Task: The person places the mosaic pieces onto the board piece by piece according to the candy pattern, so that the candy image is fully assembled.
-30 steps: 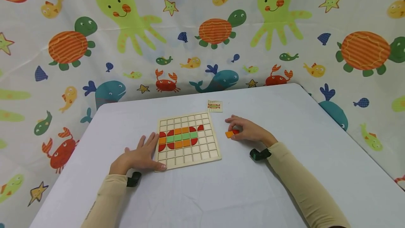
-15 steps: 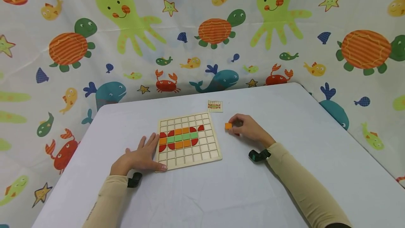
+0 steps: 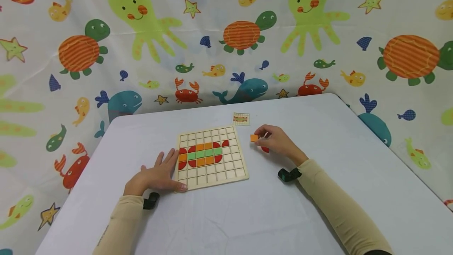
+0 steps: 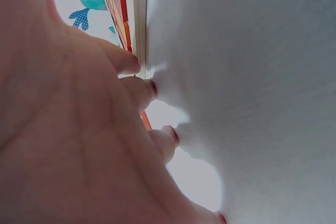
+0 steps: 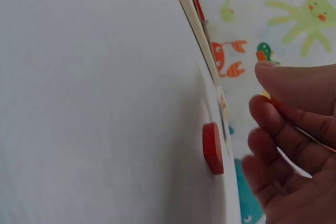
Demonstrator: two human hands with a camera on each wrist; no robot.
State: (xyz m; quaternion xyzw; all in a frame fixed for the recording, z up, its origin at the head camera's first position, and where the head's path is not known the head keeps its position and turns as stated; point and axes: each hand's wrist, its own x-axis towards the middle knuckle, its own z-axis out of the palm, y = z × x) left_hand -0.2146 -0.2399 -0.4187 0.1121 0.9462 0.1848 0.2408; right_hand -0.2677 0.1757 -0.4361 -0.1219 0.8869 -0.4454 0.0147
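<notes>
My right hand (image 3: 277,141) pinches an orange square tile (image 3: 253,138) between thumb and fingers, just right of the wooden grid board (image 3: 230,166). Below that hand a red rounded tile (image 3: 265,150) lies on the table; the right wrist view shows this red tile (image 5: 212,148) apart from the fingers. My left hand (image 3: 155,176) rests at the board's left edge, fingers spread and thumb on the near left corner. On the board, red, orange and green tiles form a candy-like pattern, with a lone red quarter-round tile (image 3: 225,143) to its right.
Behind the board lies a small card (image 3: 241,119) printed with a similar pattern on a grid. A white cloth covers the table (image 3: 219,219). At the back hangs a curtain (image 3: 212,19) with sea animals.
My right hand has picked up the orange tile and moved it slightly away from me, parting it from the red tile, which stays on the table. The left hand has kept its place.
</notes>
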